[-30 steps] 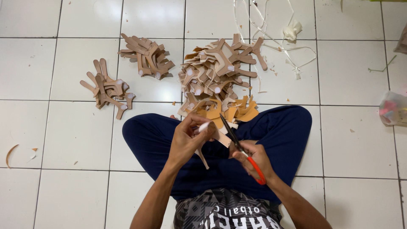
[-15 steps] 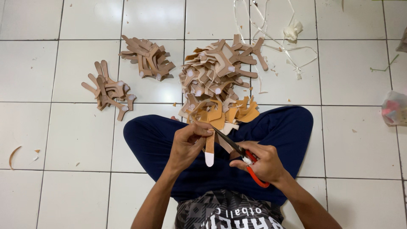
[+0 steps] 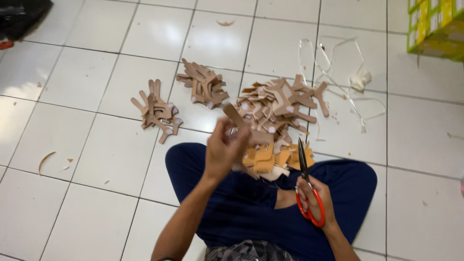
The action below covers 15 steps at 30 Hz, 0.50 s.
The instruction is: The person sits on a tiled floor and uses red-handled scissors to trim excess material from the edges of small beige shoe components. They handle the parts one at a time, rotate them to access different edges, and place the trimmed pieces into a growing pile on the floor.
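Observation:
I sit cross-legged on a white tiled floor. My left hand (image 3: 223,151) is raised and holds a tan Y-shaped strap piece (image 3: 240,121) out over the floor. My right hand (image 3: 315,199) rests by my knee, gripping red-handled scissors (image 3: 304,188) with the dark blades pointing up and away. Just beyond my legs lies a big heap of tan strap pieces (image 3: 278,106), with orange cut pieces (image 3: 270,158) at its near edge.
Two smaller stacks of strap pieces (image 3: 158,110) (image 3: 203,86) lie on the floor to the left. White trimmings (image 3: 348,92) curl at the right of the heap. Yellow-green boxes (image 3: 435,26) stand top right; a dark object (image 3: 21,17) sits top left.
My left hand has lifted the strap piece from my lap and swung it left and forward. My right hand has drawn the scissors away to the right. The camera view has shifted.

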Motion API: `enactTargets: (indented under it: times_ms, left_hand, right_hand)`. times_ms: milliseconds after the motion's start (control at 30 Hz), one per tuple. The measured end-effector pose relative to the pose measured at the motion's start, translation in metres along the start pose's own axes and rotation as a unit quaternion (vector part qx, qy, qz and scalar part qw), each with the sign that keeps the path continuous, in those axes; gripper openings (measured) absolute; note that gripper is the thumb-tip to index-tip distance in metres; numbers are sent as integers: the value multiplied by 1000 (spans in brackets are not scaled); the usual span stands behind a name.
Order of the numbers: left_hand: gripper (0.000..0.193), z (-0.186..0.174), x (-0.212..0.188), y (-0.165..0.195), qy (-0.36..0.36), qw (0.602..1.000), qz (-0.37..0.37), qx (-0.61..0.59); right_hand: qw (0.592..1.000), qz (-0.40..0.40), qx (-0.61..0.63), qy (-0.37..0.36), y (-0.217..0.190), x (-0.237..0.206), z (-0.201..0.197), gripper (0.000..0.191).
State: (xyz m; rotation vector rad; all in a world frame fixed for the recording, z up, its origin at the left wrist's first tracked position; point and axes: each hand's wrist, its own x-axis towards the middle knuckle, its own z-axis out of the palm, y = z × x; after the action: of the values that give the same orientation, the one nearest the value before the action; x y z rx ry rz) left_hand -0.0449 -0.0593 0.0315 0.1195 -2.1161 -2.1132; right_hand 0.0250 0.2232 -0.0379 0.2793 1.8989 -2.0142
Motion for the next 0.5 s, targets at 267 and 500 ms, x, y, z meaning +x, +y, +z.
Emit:
enactTargets:
  times_ms: [267,500]
  left_hand:
    - [71,-105,165,-75,200,960,-40,191]
    - [61,-119,156,-146,115,917,-143,355]
  right_hand:
    - [1000,5,23,6,15,23,11,40]
    - [997,-4,79,27,32,94,-6,45]
